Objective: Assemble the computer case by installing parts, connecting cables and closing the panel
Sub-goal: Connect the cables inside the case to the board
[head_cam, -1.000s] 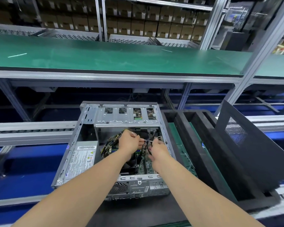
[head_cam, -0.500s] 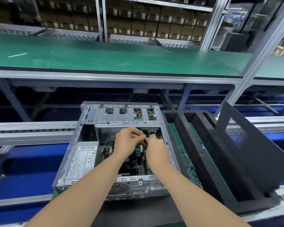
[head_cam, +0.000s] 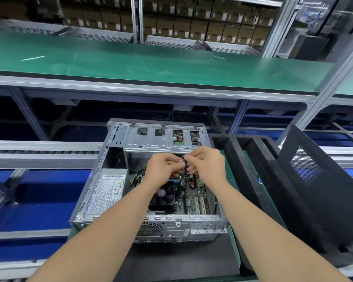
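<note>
An open grey computer case (head_cam: 102, 169) lies on its side before me, with the power supply (head_cam: 108, 190) at its left and the motherboard (head_cam: 194, 198) and a black fan (head_cam: 163, 197) inside. Above the board, my left hand (head_cam: 161, 169) and my right hand (head_cam: 207, 166) meet, fingers curled, both pinching a black cable (head_cam: 189, 180) that loops down toward the board. The cable's end is hidden between the fingertips. The silver drive cage (head_cam: 161, 139) spans the case's far end.
A black side panel (head_cam: 318, 186) with a mesh vent leans at the right against black foam packing (head_cam: 251, 169). A green bench top (head_cam: 151, 62) runs across behind, with shelves of brown boxes (head_cam: 202, 27) beyond. Blue conveyor surface (head_cam: 39, 196) lies to the left.
Both hands have risen from the motherboard toward the drive cage and come together, lifting the black cable with them. The view has shifted slightly.
</note>
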{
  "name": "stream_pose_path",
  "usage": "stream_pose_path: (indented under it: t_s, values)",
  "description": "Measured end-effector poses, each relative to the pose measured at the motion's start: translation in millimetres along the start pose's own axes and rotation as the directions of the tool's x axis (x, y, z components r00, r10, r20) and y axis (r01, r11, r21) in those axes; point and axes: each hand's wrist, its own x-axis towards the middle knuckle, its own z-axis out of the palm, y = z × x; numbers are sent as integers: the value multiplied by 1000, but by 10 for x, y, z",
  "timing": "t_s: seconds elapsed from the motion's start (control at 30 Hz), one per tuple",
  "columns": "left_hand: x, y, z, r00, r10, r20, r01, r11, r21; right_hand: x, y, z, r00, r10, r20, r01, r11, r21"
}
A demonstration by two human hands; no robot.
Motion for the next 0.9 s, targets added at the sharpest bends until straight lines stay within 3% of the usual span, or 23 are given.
stream_pose_path:
  t_s: [0.2,0.47,0.73,0.9]
  values:
    - [5,16,-25,999,25,43,-23,998,-57,40,111,-38,994,-47,94,52,997,-49]
    - [1,18,-62,997,62,47,-57,994,-97,34,74,-30,986,-117,122,148,948,-281]
    - [-1,17,-71,995,76,72,-68,992,-109,9,46,-43,986,-110,127,141,953,-268]
    - [11,12,-53,992,118,52,-119,993,22,10,47,-49,984,-109,139,142,955,-260]
